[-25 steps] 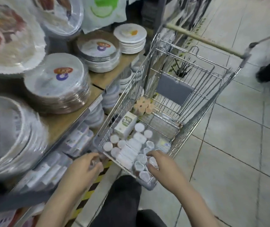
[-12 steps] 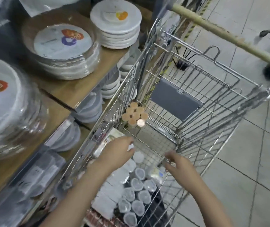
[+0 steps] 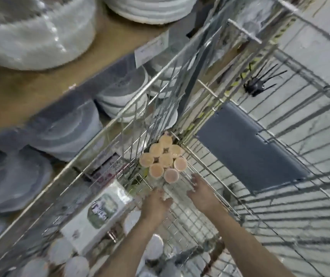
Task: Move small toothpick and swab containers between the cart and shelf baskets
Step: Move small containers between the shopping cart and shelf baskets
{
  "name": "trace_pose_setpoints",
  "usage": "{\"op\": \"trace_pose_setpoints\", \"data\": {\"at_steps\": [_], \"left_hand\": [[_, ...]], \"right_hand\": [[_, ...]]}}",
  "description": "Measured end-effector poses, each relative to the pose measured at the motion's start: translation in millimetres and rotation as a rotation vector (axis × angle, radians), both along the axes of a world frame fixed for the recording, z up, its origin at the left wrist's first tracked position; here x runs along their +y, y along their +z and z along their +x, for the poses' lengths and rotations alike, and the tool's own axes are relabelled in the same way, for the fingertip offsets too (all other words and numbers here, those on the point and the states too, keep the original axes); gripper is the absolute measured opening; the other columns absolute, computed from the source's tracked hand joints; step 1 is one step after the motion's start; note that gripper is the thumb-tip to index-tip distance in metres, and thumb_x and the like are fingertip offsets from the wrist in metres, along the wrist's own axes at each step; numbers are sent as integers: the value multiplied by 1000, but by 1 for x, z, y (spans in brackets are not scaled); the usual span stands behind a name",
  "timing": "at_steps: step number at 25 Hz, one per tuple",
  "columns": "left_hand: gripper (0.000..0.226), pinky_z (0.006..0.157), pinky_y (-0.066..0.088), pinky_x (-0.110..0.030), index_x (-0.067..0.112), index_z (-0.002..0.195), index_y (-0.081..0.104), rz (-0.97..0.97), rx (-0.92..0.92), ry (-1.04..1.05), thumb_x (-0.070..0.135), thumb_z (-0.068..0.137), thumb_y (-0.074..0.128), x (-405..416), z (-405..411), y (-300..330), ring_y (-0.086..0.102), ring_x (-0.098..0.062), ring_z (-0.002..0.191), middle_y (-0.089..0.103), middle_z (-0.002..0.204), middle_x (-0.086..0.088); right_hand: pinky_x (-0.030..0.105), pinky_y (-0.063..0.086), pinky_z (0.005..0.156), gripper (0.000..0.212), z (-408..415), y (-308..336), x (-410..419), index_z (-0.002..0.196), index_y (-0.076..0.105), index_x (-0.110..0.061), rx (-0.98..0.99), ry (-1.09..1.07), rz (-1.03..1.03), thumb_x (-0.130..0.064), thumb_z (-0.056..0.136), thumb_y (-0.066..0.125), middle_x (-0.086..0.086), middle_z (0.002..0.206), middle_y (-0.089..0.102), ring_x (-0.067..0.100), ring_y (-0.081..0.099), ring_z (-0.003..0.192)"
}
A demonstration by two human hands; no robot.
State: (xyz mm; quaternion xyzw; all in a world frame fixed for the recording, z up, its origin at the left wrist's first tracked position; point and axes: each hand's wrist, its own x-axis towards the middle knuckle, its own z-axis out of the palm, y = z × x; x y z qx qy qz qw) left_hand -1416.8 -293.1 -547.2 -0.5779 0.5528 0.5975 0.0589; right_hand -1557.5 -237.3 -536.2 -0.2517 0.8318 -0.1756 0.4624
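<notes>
- Since both hands, left (image 3: 156, 202) and right (image 3: 202, 194), are spread empty beside the bundled containers (image 3: 163, 158), the bundle could be toppled
- Containers might be lost through the cart (image 3: 240, 92) wires

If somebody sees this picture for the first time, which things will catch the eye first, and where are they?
First, the cluster of orange-lidded containers in the far corner of the wire cart. Just below it, the left hand and right hand reach toward that cluster. A white box with a green label lies along the cart's left side.
</notes>
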Motion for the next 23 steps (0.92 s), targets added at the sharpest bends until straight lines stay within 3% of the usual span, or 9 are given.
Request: {"op": "trace_pose_setpoints", "data": {"at_steps": [2,4,6,10,12,15,20,23], "left_hand": [[48,98,44,-46,13,132,49,12,36,97,18,86,64,0,-15,-32,54,-33,117,58,129,-12],[55,98,46,-50,18,135,47,-37,117,176,14,83,66,2,-26,-57,55,-33,117,61,125,-9],[60,99,47,-45,22,136,46,-110,129,236,13,82,70,6,-37,-80,55,-21,118,61,123,2],[62,98,48,-43,25,135,46,-215,84,347,13,80,72,12,-56,-105,54,-15,118,59,127,5],[60,98,48,-39,25,134,48,-258,54,369,16,80,73,16,-58,-104,54,-15,117,60,126,6],[56,96,44,-28,22,130,52,-281,53,376,21,79,75,26,-56,-95,56,-13,114,62,120,6],[42,91,49,-31,30,117,59,-276,184,396,16,80,74,40,-34,-53,58,-8,110,65,111,14],[41,86,50,-32,24,115,59,-292,190,379,15,78,76,43,-11,6,60,-15,104,65,108,8]], "right_hand": [[22,33,100,63,-12,-26,-16,142,33,-18,42,78,-62,1,86,56,-4,126,47,14,47,122],[28,38,103,73,-21,-52,-27,142,34,-24,56,93,-126,0,79,61,-10,126,47,12,48,120],[30,44,94,71,-26,-72,-33,139,36,-26,108,107,-168,-1,78,63,-8,124,50,10,50,111],[20,36,75,55,-34,-92,-35,129,44,-24,286,243,-273,-3,82,63,-7,120,51,10,51,102],[20,36,71,49,-37,-97,-33,123,47,-24,287,274,-300,-6,81,66,-10,112,56,8,53,97],[26,47,74,44,-42,-92,-31,115,53,-24,228,265,-331,-10,77,71,-11,101,64,8,60,90],[30,52,79,46,-45,-50,-18,113,59,-23,127,306,-295,-16,72,80,-8,100,67,9,62,91],[21,50,81,50,-29,12,-5,117,61,-18,14,288,-311,-18,72,82,-7,105,68,8,62,96]]}}
